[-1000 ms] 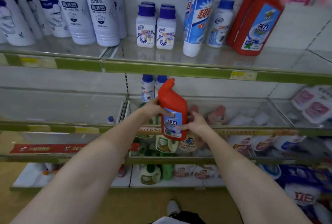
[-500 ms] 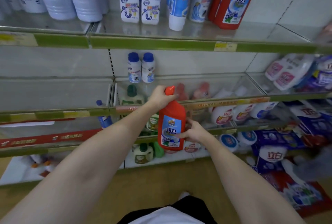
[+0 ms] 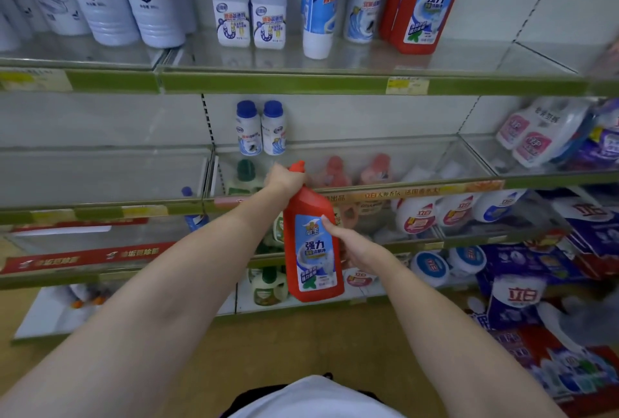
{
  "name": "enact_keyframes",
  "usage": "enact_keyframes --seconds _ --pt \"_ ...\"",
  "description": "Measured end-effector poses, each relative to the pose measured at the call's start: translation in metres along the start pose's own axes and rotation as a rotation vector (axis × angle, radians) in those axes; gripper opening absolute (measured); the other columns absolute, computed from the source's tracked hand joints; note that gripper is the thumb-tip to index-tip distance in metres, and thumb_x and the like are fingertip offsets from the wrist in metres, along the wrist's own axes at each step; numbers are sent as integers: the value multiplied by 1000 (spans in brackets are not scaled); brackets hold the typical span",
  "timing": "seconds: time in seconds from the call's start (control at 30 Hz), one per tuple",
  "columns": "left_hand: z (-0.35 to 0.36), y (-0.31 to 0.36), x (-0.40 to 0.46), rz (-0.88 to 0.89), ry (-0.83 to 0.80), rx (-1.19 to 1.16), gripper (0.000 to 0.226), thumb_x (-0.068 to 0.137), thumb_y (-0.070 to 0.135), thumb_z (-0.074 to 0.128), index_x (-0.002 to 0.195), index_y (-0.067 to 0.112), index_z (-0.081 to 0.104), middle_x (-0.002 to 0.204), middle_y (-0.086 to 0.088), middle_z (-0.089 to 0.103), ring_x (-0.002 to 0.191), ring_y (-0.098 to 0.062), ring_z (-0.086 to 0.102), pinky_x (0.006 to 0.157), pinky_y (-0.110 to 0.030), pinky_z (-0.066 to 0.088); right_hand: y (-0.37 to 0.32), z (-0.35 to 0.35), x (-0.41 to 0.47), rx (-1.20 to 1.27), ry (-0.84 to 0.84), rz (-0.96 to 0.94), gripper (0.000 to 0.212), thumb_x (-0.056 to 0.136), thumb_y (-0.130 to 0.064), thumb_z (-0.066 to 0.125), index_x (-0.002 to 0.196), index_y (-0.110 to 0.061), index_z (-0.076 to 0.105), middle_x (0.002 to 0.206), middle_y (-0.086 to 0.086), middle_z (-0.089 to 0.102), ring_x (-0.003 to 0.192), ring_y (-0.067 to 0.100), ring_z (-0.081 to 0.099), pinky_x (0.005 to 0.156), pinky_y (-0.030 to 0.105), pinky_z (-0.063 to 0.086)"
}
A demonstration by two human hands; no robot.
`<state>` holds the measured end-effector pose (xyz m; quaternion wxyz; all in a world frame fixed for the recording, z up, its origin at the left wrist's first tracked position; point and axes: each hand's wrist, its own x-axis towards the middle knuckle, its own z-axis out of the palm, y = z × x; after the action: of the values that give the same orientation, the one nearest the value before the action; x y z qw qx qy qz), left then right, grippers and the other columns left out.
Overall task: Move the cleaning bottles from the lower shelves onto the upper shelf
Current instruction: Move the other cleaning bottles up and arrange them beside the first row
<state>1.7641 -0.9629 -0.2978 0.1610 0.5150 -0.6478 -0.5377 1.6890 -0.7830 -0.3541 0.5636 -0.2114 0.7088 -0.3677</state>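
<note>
Both hands (image 3: pixel 355 248) grip red bottle (image 3: pixel 313 250).

Single head-worn wide-angle view, facing forward and slightly down at store shelving from close range, near enough for both outstretched forearms to reach it. Upper shelf (image 3: pixel 301 84) near the top of the frame, lower shelves through the middle, floor (image 3: pixel 301 344) and the wearer's own clothing at the bottom edge. Straight shelf lines bowed toward the edges.
</note>
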Motion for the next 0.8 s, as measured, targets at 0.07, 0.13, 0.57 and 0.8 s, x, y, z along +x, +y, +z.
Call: enact_keyframes --seconds 0.07,0.13,0.57,0.8 --pt "0 -7 -2 -70 7 -56 56 74 30 87 107 13 45 111 -14 62 101 -34 65 93 -46 56 1 1 -2 -62 5 26 79 67 -92 54 115 -30 62 121 3 70 116 30 63 107 56 43" --pt "1 -14 -3 -113 9 -83 56 75 26 87 107 13 43 108 -12 59 101 -34 65 93 -46 56 4 0 -4 -101 16 47 77 67 -92 53 111 -30 64 114 4 73 110 30 66 104 56 45" --pt "4 -25 -2 -104 22 -94 45 75 25 85 106 11 55 110 -15 66 96 -35 67 91 -48 57 2 -1 -10 -302 89 -34 89 64 -87 66 124 -22 58 109 5 74 90 25 75 71 44 64" --pt "8 -28 -3 -7 53 -58 38 83 33 80 101 14 53 108 -12 65 96 -31 65 92 -44 55 -5 10 -10 -306 135 -139 64 76 -71 71 120 -28 55 96 -4 71 84 23 73 67 41 64"
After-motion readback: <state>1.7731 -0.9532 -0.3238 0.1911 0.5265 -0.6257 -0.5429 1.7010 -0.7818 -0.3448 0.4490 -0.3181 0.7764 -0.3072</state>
